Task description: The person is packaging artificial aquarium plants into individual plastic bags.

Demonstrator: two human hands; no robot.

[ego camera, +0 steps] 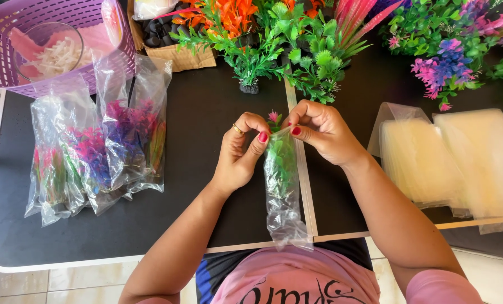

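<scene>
I hold a clear plastic bag [283, 186] upright above the black desk [206, 129], so the small green plant [281, 160] inside hangs stem-down and its pink tip [273, 116] shows at the mouth. My left hand [241, 152] and right hand [322, 132] pinch opposite sides of the bag's top edge; this keeps the opening taut between the fingers. Both sets of fingers are closed on the plastic, thumb against forefinger, with no gap visible. The bag's lower end hangs below my fingers, toward my body. Left of my left fingers, filled bags [97, 152] lie flat in a group. Right of my right fingers sits a stack of empty bags [459, 163]. Beyond my fingertips stand loose plastic plants [296, 50] and a purple basket [54, 73].
</scene>
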